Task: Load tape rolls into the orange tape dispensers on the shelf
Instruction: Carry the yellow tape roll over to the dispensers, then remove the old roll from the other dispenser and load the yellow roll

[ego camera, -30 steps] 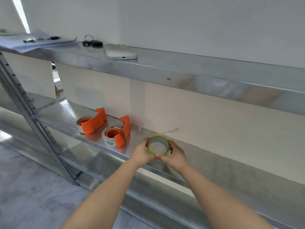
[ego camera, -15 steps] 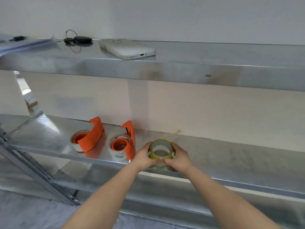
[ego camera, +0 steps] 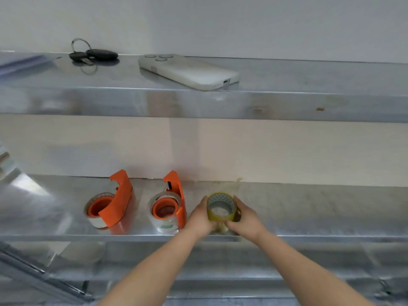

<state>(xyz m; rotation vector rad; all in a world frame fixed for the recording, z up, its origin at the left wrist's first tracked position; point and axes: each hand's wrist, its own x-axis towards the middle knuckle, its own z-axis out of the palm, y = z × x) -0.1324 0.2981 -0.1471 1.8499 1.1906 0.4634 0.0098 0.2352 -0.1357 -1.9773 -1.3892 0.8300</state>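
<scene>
Fingers of left hand (ego camera: 199, 217) and right hand (ego camera: 245, 218) curled round the yellowish tape roll (ego camera: 221, 208), near the shelf (ego camera: 309, 237) front edge, just right of an orange dispenser (ego camera: 174, 204) — risk: left wrist nudges that dispenser off the edge.

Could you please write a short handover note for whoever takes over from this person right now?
Hands: the left hand and the right hand grip one yellowish tape roll between them, low at the front of the middle shelf; whether it touches the shelf is unclear.
Things: the left orange dispenser and the right orange dispenser stand on that shelf, left of the roll.
Done: each dispenser appears to carry a clear roll round its hub.
Left: the yellowish roll sits in no dispenser, and no empty dispenser is in view.
Aside: keys and a phone lie on the shelf above.
</scene>
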